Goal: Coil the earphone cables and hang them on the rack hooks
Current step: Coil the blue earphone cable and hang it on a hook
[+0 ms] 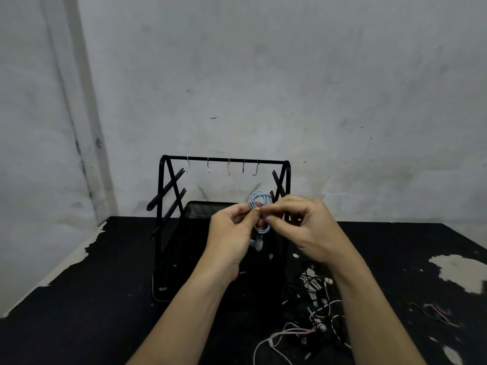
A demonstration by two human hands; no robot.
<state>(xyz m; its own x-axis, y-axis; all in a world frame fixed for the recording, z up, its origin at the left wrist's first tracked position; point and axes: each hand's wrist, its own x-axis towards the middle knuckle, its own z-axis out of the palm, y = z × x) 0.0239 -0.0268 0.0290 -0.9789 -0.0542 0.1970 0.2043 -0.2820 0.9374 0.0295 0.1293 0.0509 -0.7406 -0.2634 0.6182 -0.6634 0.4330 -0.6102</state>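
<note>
Head view had both hands raised in front of the black metal rack [224, 161], which stood on the worn black table [79, 299]. The left hand [232, 233] pinched a coiled pale blue earphone cable [259, 200] at its lower edge, the loop rising above the fingers and white earbuds [259, 243] dangling below. The right hand [303, 227] closed thumb and forefinger on a thin yellow tie [256, 210] at the same spot. 5 wire hooks [229, 167] on the top bar hung bare. A tangle of loose white, pink and black earphone cables [316, 320] lay on the table to the right. To my eye the tie was going on; keeping the coil pinched flat while cinching would stop the loops springing apart.
</note>
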